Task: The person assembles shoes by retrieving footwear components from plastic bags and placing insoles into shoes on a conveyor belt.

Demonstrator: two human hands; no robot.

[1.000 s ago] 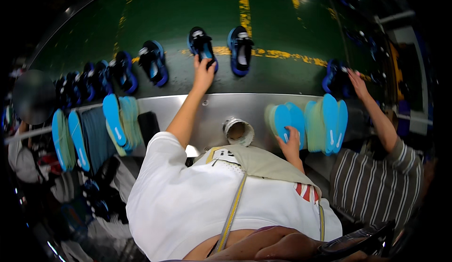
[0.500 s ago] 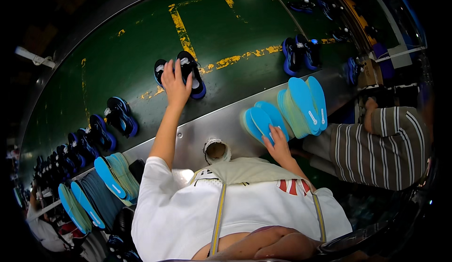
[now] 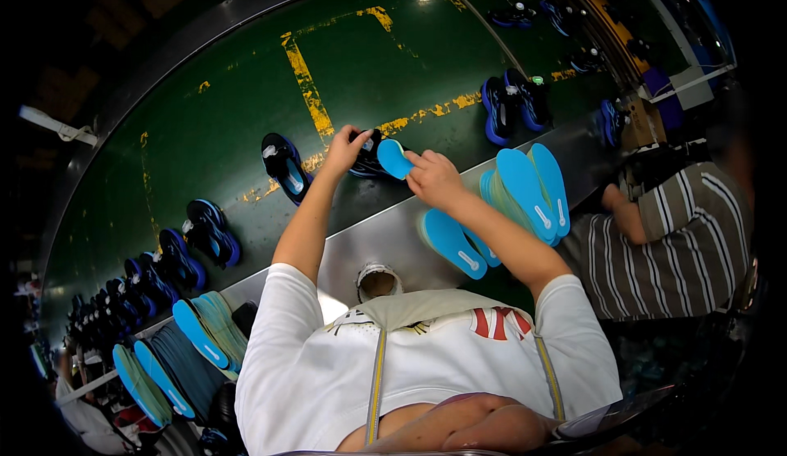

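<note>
Over the green conveyor belt, my right hand (image 3: 434, 180) pinches a bright blue insole (image 3: 393, 158) by one end. The insole's other end lies at the opening of a black shoe (image 3: 366, 166), partly hidden behind it. My left hand (image 3: 344, 152) is closed on that same shoe, which lies crosswise on the belt. To its left stands another black shoe (image 3: 284, 165) with a blue-purple sole, untouched, its opening facing up. Nearest below my right forearm are blue insoles (image 3: 452, 243) in a stack at the metal edge, with a taller insole stack (image 3: 529, 189) beside them.
A row of black shoes (image 3: 211, 233) runs down the belt's left side. Another pair (image 3: 514, 105) stands to the right. More insole stacks (image 3: 201, 333) sit at lower left. A round tube opening (image 3: 378, 281) is before my chest. A person in a striped shirt (image 3: 668, 247) is at right.
My right hand has left the insole stack and brought an insole up to the shoe. My left hand, earlier over the pair, now grips one shoe, turned sideways and apart from the other.
</note>
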